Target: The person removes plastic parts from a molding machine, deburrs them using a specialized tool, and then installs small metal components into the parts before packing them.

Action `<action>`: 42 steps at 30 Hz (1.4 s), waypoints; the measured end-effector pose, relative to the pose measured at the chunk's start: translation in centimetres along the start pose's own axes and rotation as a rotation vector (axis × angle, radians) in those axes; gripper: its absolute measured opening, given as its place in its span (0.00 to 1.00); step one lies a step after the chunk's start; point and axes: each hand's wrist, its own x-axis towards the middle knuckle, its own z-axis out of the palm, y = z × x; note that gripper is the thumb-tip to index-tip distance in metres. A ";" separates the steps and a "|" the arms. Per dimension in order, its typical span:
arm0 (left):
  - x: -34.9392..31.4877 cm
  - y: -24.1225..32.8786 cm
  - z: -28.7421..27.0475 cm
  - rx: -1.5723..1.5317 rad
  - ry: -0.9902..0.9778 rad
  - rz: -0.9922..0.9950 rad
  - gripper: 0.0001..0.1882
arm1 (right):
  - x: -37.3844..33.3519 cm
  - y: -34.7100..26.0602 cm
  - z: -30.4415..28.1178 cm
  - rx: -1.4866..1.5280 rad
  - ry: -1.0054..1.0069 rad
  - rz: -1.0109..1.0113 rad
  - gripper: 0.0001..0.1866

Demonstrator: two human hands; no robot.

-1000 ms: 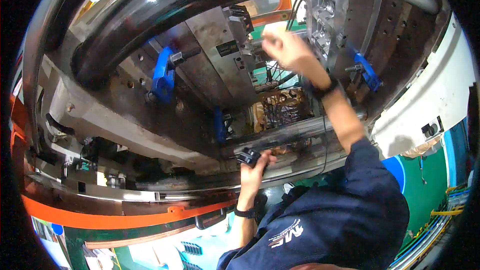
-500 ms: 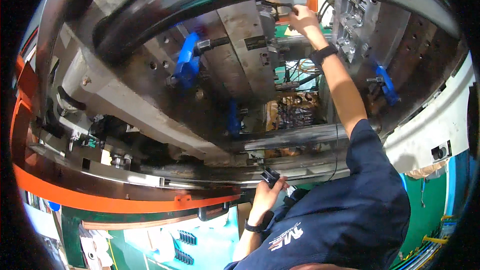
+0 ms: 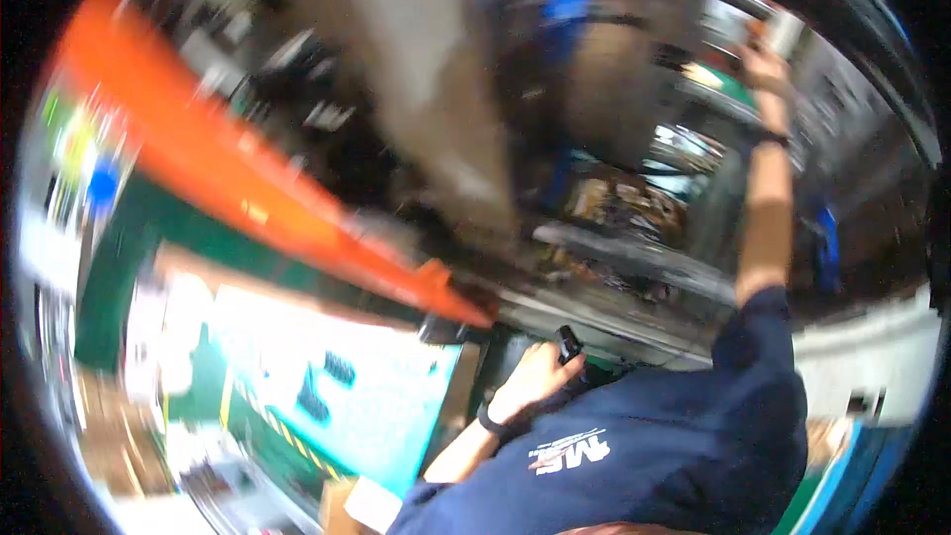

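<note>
My left hand (image 3: 540,374), with a dark band at the wrist, is closed on a small black ribbed part (image 3: 569,344) near the front edge of the machine. My right arm stretches far up into the opening between the machine's steel blocks (image 3: 604,79). At the far end, my right hand (image 3: 766,69) is beside a pale upright piece (image 3: 783,35) and an orange patch. Motion smears its fingers, so whether it holds anything is unclear.
An orange guard rail (image 3: 248,188) slants along the machine's left front. Beyond it stands a turquoise table (image 3: 396,406) with black toothed parts (image 3: 315,391) on it. Blue clamps (image 3: 568,2) stick out from the steel. A cardboard box (image 3: 342,505) is at the bottom.
The view has swung left, bringing more of the turquoise table into sight and blurring the scene. My left hand still holds the black part; my right arm is still stretched into the machine.
</note>
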 end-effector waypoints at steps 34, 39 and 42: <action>-30.5 -37.4 -7.9 0.425 1.084 -0.834 0.16 | -84.7 -28.4 17.9 -0.205 -1.922 -0.219 0.29; -16.1 -33.7 -8.9 0.010 1.035 -0.305 0.09 | -76.9 -25.8 14.1 -0.014 -1.976 -0.359 0.22; -9.0 -37.2 -7.0 0.137 0.640 -0.358 0.10 | -71.9 -22.7 11.9 0.066 -1.895 -0.316 0.17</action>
